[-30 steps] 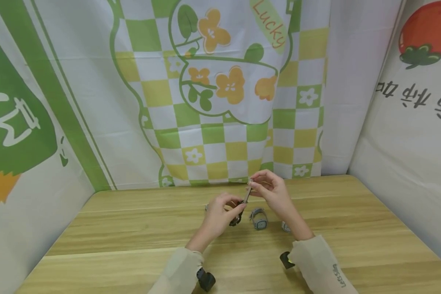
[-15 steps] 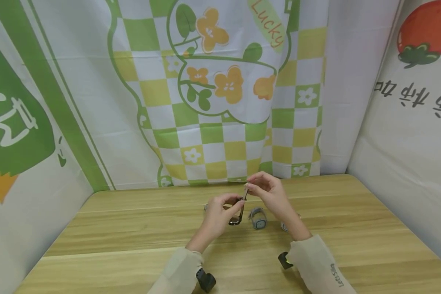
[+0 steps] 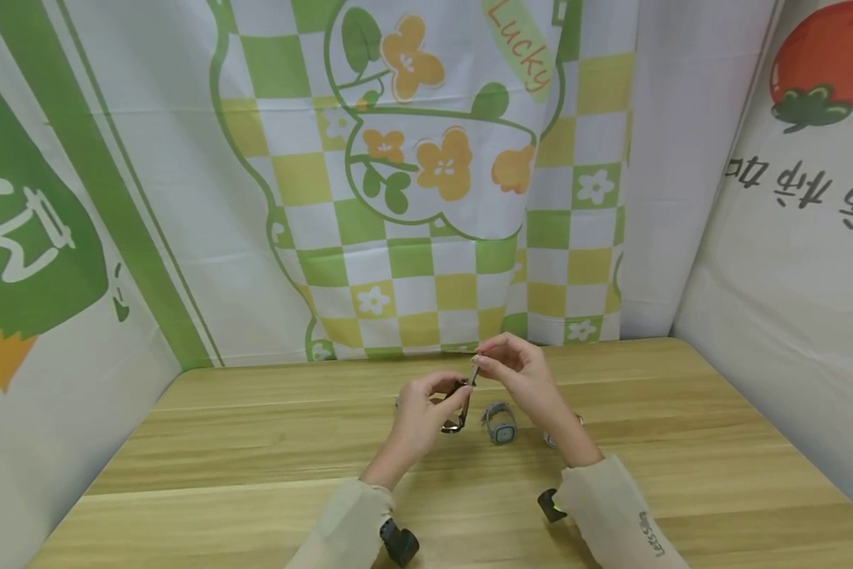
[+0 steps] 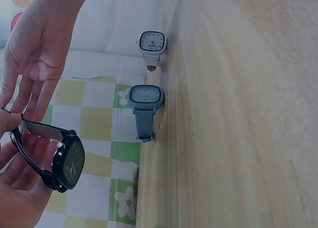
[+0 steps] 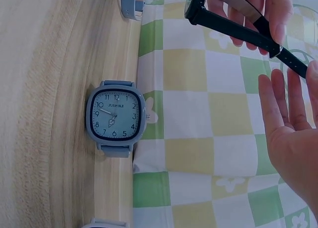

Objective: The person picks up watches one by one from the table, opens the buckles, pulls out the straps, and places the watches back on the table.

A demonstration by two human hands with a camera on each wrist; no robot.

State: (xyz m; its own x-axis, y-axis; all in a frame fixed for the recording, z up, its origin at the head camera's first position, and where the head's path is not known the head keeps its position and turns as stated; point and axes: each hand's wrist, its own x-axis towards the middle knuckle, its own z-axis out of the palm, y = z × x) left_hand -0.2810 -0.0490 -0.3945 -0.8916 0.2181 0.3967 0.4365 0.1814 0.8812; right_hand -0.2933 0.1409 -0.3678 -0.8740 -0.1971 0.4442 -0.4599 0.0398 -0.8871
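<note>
A black wristwatch [image 4: 73, 162] hangs above the table, its strap joined into a loop. In the head view my left hand [image 3: 417, 409] grips its strap near the buckle, with finger and thumb pinching the band. Up and to the right, my right hand [image 3: 529, 378] pinches the free end of the black strap [image 5: 293, 62] between thumb and fingertips. The right wrist view shows that end passing out beyond the buckle. Below the hands a grey-blue square watch [image 5: 116, 114] stands on the table with its strap closed.
A pale square watch [image 4: 152, 41] stands farther right, partly behind my right forearm in the head view. Another blue-grey watch strap [image 5: 130, 3] shows on the left side, mostly behind my left hand. A patterned cloth [image 3: 415, 308] hangs along the wooden table's [image 3: 269, 442] back edge.
My right hand has come slightly left and down with the strap end, nearer my left hand. The black watch's case has turned a little. Hardly anything differs over the last half second.
</note>
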